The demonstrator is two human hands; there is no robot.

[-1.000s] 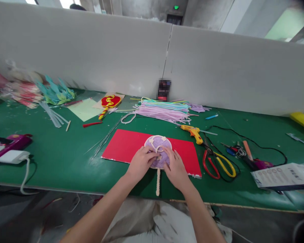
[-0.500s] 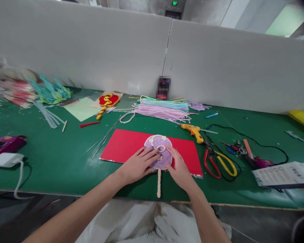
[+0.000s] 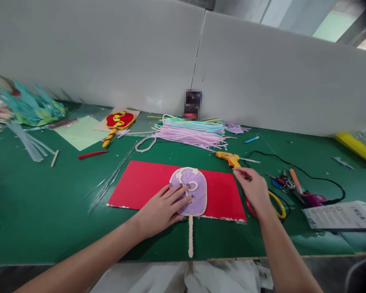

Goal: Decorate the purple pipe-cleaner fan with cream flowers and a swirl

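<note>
The left hand [image 3: 164, 211] is lying flat on the lilac fan [image 3: 200, 191], fingers slightly spread and gripping nothing, while the fan is resting on the red board [image 3: 143, 181], its pale handle [image 3: 190, 236] reaching past the near edge. The right hand [image 3: 255, 188] is hovering half curled at the grip of the yellow glue gun [image 3: 227, 156]; whether it is holding it, I cannot tell. Scissors [image 3: 282, 206] are lying partly hidden by that hand, and pink and turquoise pipe cleaners [image 3: 190, 135] are lying beyond the board.

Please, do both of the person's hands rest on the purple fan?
No: only the left hand lies on the purple fan, while the right hand is at the yellow glue gun.
</note>
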